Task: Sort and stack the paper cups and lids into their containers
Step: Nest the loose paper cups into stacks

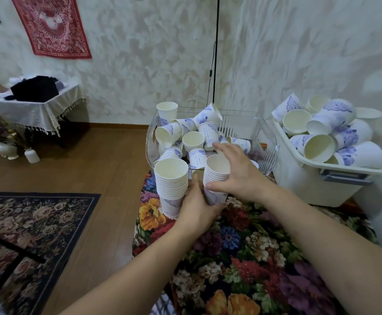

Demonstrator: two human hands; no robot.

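Note:
Two stacks of white paper cups with blue print stand side by side on the floral cloth. My left hand (197, 202) grips the base of the right stack (216, 176). My right hand (237, 172) wraps around that same stack near its top, fingers spread over the rim. The taller left stack (171, 185) stands free just left of my left hand. Behind them a clear plastic bin (266, 142) holds several loose small cups (193, 138). To the right, a white tub (299, 180) is heaped with larger cups (319, 146). I see no lids.
The bins sit against a marbled wall, with a black cable (215, 53) hanging behind the clear one. A flowered cloth (242, 258) covers the surface under my arms. Wooden floor and a dark floral rug (26, 223) lie to the left; a draped side table (33, 105) stands far left.

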